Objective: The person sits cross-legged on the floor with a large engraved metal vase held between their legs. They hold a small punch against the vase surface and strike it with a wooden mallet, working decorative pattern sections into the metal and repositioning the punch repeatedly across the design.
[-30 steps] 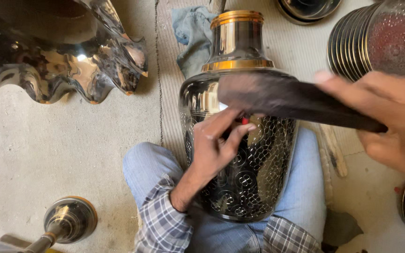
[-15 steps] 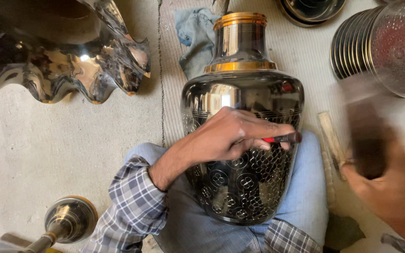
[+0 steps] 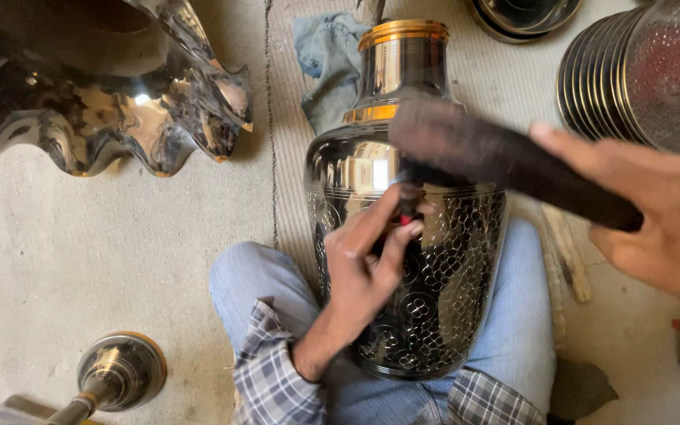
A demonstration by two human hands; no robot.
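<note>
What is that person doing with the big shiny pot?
A person sits on the floor with a big dark metal vase lying across their lap. Their left hand holds a small punch tool with its tip against the vase's patterned side. Their right hand holds a dark wooden mallet just above the tool's top end. A wavy shiny metal piece and a stack of metal plates sit on the floor nearby.

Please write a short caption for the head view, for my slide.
Left hand holds a punch on a patterned vase; right hand holds a mallet above.
</note>
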